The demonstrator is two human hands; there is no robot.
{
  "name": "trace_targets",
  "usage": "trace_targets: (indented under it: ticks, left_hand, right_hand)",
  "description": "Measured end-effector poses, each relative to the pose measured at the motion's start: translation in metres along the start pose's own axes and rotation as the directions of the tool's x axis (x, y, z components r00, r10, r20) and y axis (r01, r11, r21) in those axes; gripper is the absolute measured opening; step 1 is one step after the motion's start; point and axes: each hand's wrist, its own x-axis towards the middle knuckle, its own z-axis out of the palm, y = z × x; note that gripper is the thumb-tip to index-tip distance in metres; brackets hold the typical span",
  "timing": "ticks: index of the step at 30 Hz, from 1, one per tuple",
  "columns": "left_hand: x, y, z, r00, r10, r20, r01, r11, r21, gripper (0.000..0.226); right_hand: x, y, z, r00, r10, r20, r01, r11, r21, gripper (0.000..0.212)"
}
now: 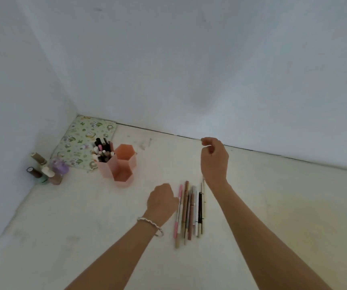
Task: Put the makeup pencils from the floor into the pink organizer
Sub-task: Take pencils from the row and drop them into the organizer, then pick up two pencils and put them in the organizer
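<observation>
Several makeup pencils (pixel 191 212) lie side by side on the pale floor, between my two arms. My left hand (pixel 161 200) is curled at the left edge of the row. Its fingertips close on the pink pencil (pixel 177 216), which still rests on the floor. My right hand (pixel 214 159) hangs above and beyond the row, loosely curled, with nothing in it. The pink organizer (pixel 124 162) stands to the far left of the pencils. It has three hexagonal cups: the tall left one is packed with pencils, and the other two look empty.
A floral-patterned mat (pixel 82 139) lies in the corner behind the organizer. Several small bottles (pixel 45 170) stand against the left wall. White walls meet the floor just behind my right hand. Bare floor stretches to the right.
</observation>
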Motion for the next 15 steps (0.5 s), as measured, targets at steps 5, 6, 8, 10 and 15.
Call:
trace_targets:
  ticks: [5, 6, 8, 10, 15]
  left_hand:
    - [0.001, 0.013, 0.036, 0.996, -0.085, 0.029, 0.085, 0.996, 0.016, 0.021]
    - [0.002, 0.015, 0.039, 0.995, -0.094, 0.021, 0.094, 0.995, 0.022, 0.020]
    - [0.006, 0.016, 0.039, 0.991, -0.126, 0.039, 0.126, 0.992, 0.007, 0.019]
    - [0.009, 0.019, 0.040, 0.986, -0.147, 0.074, 0.148, 0.989, -0.005, 0.018]
    - [0.007, 0.025, 0.041, 0.983, -0.166, 0.079, 0.165, 0.986, 0.013, 0.024]
  right_hand:
    - [-0.003, 0.044, -0.049, 0.992, 0.114, -0.059, -0.116, 0.992, -0.045, 0.034]
    - [-0.005, 0.051, -0.055, 0.989, 0.129, -0.065, -0.132, 0.990, -0.052, 0.034]
    - [-0.007, 0.061, -0.062, 0.986, 0.159, -0.059, -0.163, 0.984, -0.066, 0.034]
    - [-0.010, 0.071, -0.066, 0.980, 0.191, -0.045, -0.194, 0.978, -0.075, 0.033]
    - [-0.016, 0.089, -0.064, 0.972, 0.235, 0.021, -0.232, 0.968, -0.099, 0.029]
